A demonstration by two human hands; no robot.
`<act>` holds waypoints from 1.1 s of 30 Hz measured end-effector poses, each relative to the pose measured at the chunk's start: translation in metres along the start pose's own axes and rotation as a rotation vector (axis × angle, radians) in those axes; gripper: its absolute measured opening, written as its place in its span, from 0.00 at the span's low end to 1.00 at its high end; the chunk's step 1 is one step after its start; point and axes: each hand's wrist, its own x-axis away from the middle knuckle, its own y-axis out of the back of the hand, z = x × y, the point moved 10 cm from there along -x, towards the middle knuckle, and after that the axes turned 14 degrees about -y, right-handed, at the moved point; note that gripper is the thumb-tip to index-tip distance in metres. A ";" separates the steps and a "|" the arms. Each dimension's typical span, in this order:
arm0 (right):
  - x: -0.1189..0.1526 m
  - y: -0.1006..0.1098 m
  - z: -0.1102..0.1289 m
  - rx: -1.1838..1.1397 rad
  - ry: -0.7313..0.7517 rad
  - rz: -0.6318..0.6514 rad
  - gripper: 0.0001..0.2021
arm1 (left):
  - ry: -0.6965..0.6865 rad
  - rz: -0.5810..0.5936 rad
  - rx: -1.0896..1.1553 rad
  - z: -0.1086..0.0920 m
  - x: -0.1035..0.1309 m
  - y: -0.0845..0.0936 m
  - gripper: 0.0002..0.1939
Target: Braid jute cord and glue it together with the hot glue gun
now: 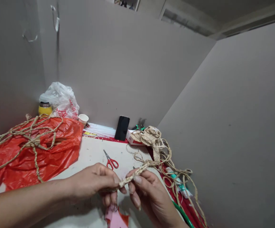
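Note:
A braided natural-fibre cord (129, 179) stretches between my two hands, low in the middle of the head view. My left hand (99, 182) has its fingers closed round the left end of the visible stretch. The thumb and fingers of my right hand (149, 191) pinch the same cord further right, near where it rises toward upper right. Below the left fingers is a pink and orange-red piece (115, 218), partly cut off by the frame; whether it joins the cord cannot be told. Just beyond my hands lie red-handled scissors (112, 162).
On the left, braided cords (34, 139) lie over a red plastic bag (68, 148). A yellow jar (45, 109), white plastic bag (62, 98) and paper cup (83, 118) stand behind. A phone (122, 128) leans against the wall; pliers (140, 124) and tangled fibre strands (159, 148) are at right.

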 end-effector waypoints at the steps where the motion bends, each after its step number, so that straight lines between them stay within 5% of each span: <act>1: 0.000 -0.001 -0.001 -0.012 -0.015 0.015 0.08 | 0.006 -0.009 0.003 0.003 0.000 0.002 0.21; 9: -0.002 0.006 0.004 0.078 -0.020 -0.011 0.07 | -0.116 -0.114 -0.146 -0.008 0.003 0.010 0.15; 16: 0.001 0.013 0.008 0.200 0.055 -0.069 0.07 | -0.477 -0.127 -0.836 -0.053 0.014 -0.002 0.11; 26: 0.004 0.012 0.010 0.221 0.129 -0.120 0.07 | -0.286 -0.191 -0.551 -0.027 0.011 0.006 0.13; 33: -0.002 0.003 -0.004 0.184 0.039 -0.016 0.16 | -0.305 -0.212 -0.205 -0.019 0.009 0.006 0.16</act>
